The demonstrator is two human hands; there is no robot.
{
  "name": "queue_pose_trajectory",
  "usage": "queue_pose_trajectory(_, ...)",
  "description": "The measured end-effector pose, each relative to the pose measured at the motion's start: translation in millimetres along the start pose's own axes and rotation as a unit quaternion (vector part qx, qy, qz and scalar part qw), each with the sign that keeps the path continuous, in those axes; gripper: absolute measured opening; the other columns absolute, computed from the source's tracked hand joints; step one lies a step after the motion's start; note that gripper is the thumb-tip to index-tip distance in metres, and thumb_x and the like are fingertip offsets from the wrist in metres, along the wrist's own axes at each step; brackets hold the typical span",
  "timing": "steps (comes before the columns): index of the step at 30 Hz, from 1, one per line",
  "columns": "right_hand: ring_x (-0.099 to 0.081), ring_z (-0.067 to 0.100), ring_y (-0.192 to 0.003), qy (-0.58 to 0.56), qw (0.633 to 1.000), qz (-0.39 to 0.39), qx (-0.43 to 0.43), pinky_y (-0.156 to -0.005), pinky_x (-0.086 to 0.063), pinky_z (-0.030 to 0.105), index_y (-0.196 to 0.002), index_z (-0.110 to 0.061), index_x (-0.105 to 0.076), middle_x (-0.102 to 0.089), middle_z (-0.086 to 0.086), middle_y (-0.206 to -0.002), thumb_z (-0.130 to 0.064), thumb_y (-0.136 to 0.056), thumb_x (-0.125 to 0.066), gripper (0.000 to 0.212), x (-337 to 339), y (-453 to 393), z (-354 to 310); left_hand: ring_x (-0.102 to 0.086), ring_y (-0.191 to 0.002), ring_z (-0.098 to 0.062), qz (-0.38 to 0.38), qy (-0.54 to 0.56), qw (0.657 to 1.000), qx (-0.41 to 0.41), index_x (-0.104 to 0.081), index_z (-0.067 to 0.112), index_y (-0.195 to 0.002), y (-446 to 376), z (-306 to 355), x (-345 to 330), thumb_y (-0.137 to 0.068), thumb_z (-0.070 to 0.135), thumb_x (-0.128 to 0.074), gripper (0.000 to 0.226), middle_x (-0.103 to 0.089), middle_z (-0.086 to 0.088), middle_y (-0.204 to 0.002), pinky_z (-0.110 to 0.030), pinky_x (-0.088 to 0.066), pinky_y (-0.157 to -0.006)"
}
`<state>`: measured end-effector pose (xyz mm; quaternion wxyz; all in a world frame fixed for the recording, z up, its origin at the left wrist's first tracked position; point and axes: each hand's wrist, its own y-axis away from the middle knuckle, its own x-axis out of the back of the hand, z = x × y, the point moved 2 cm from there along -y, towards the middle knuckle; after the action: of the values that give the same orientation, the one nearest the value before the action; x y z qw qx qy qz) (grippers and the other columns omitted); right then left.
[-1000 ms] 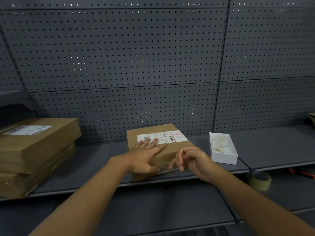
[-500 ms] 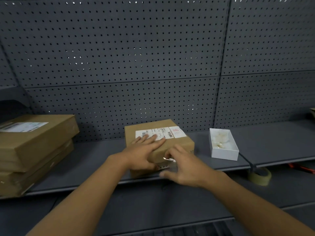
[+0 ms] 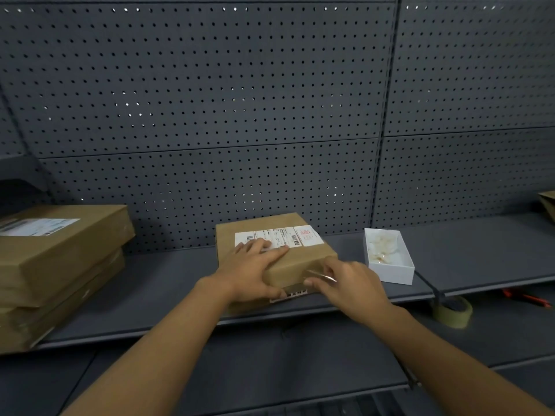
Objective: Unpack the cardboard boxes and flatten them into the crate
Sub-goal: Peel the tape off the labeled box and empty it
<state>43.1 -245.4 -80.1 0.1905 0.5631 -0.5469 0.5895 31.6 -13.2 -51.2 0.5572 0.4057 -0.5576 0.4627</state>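
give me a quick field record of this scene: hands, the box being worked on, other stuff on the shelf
left hand: flat on top of the box
right hand: picking at the tape strip on the front edge
box: sealed, label up, on shelf
left: stacked boxes
right: open white box, tape roll

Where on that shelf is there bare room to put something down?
Bare shelf lies between the stacked boxes and the middle box, and right of the white box. It's crowded around both hands.
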Motion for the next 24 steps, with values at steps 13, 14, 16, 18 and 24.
queue_pose_trajectory(13,-0.063,0.005,-0.098,-0.242,0.969,-0.048,0.032,-0.09,-0.053,0.036,-0.076,-0.029,-0.051,-0.062,-0.01,-0.113,-0.023,-0.097,-0.064,0.025,-10.4,7.8,36.9,-0.021,-0.151,-0.028,-0.087,0.042,0.994,0.059,-0.031,0.034,-0.143,-18.5,-13.1,7.7,-0.072,0.027,-0.092,0.095,-0.03,0.007,-0.148,-0.052,-0.009,-0.128)
queue_pose_trajectory(14,-0.065,0.005,-0.1,-0.276,0.959,-0.056,0.013,-0.093,-0.054,0.037,-0.078,-0.029,-0.053,-0.064,-0.009,-0.118,-0.021,-0.094,-0.066,0.022,-12.1,7.6,36.2,-0.019,-0.152,-0.029,-0.099,0.037,0.992,0.066,-0.03,0.032,-0.142,-19.6,-9.8,9.3,-0.076,0.021,-0.087,0.089,-0.029,0.005,-0.151,-0.052,-0.012,-0.128)
queue_pose_trajectory(16,-0.071,0.01,-0.095,-0.399,0.913,-0.073,-0.043,-0.085,-0.057,0.038,-0.096,-0.026,-0.056,-0.069,-0.007,-0.12,-0.015,-0.087,-0.071,0.02,-12.0,5.8,35.5,-0.009,-0.157,-0.034,-0.134,0.026,0.987,0.085,-0.024,0.026,-0.146,-18.8,1.5,14.8,-0.085,0.017,-0.069,0.076,-0.018,-0.001,-0.164,-0.055,-0.014,-0.127)
queue_pose_trajectory(18,-0.075,0.02,-0.091,-0.503,0.856,-0.085,-0.085,-0.077,-0.058,0.035,-0.114,-0.018,-0.055,-0.074,0.002,-0.112,0.0,-0.086,-0.067,0.036,-12.0,3.1,38.9,0.005,-0.159,-0.037,-0.156,0.06,0.98,0.109,-0.013,0.031,-0.157,-17.1,13.7,19.5,-0.091,0.036,-0.056,0.079,0.005,0.0,-0.173,-0.063,-0.002,-0.125)
queue_pose_trajectory(24,-0.076,0.03,-0.083,-0.548,0.825,-0.085,-0.109,-0.074,-0.061,0.032,-0.097,0.005,-0.063,-0.077,0.019,-0.092,0.023,-0.091,-0.048,0.024,-13.3,-5.9,40.3,0.009,-0.159,-0.036,0.019,0.123,0.972,0.2,-0.018,0.048,-0.161,-23.3,38.9,-3.1,-0.09,0.087,-0.004,0.083,-0.002,0.006,-0.174,-0.073,0.018,-0.114)
